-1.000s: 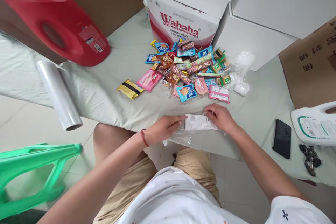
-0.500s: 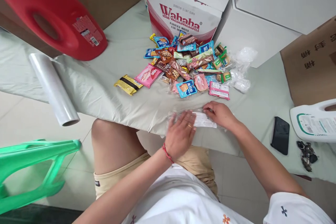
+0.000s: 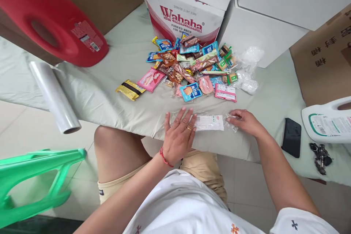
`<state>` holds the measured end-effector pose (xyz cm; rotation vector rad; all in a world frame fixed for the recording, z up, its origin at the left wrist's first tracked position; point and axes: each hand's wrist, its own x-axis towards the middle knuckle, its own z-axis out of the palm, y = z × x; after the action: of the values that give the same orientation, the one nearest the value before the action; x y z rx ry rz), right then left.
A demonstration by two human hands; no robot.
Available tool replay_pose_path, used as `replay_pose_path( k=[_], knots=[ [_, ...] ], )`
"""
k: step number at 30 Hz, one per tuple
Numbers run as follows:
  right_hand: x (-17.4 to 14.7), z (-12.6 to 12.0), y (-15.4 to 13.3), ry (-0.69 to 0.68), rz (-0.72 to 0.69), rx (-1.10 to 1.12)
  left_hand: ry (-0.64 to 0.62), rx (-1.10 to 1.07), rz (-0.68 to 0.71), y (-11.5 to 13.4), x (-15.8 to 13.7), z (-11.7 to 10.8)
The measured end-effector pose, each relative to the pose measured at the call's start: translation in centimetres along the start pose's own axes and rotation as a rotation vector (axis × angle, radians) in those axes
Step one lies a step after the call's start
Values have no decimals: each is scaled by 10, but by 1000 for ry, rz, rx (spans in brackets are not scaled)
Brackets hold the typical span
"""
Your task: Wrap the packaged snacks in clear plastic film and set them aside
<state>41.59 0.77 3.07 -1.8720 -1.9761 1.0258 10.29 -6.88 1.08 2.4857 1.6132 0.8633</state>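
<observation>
A flat white packet (image 3: 210, 123) with small print lies near the table's front edge, within clear plastic film. My left hand (image 3: 179, 131) rests flat over the packet's left end, fingers stretched out. At the other end, my right hand (image 3: 245, 121) pinches the crumpled clear plastic film (image 3: 231, 122) between thumb and fingers. Just beyond the hands is a heap of small wrapped snacks (image 3: 189, 67) in blue, brown, pink and green wrappers. A yellow packet (image 3: 130, 89) and a pink packet (image 3: 150, 79) lie at its left side.
Behind the snacks stand a Wahaba-style printed carton (image 3: 183, 16) and white boxes (image 3: 268, 29). On the left are a red jug (image 3: 82, 40), a plastic film roll (image 3: 55, 97) and a green stool (image 3: 41, 182). A phone (image 3: 291, 138), keys (image 3: 320, 158) and a white bottle (image 3: 329, 122) lie right.
My right hand has moved right, drawing the film's end outward from the white packet. My left hand has shifted slightly left with its fingers more spread.
</observation>
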Motion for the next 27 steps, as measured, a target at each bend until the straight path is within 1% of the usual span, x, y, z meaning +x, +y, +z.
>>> replay_pose_path(
  k=[2, 4, 5, 8, 10, 12, 14, 17, 19, 21, 23, 25, 27],
  knots=[
    [-5, 1, -2, -23, -36, 43, -12, -27, 127, 3, 6, 0],
    [-9, -1, -4, 18, -53, 83, -101, -53, 218, 3, 10, 8],
    [-11, -1, -5, 51, -44, 94, -154, -61, 236, 2, 12, 13],
    [-16, 2, -7, 138, 50, 96, -270, -71, 231, -2, 13, 27],
    [-19, 5, -5, 123, 116, 101, -303, -79, 215, -4, 12, 31],
    [-22, 7, -3, 107, 162, 199, -319, -89, 201, -4, 11, 30],
    [-23, 8, -4, 145, 206, 369, -322, -98, 194, -4, 12, 28],
    [-21, 16, -20, 233, 238, 548, -325, -97, 195, -1, 13, 26],
    [-18, 33, -41, 258, 211, 575, -331, -95, 189, 1, 13, 26],
    [-15, 57, -64, 273, 133, 504, -334, -108, 173, 1, 12, 27],
    [-15, 83, -84, 308, 6, 285, -342, -154, 154, -2, 13, 26],
    [-19, 104, -95, 349, -111, 70, -350, -246, 164, -10, 12, 24],
    [-28, 118, -96, 356, -204, -40, -297, -358, 153, -21, 11, 19]
  ],
)
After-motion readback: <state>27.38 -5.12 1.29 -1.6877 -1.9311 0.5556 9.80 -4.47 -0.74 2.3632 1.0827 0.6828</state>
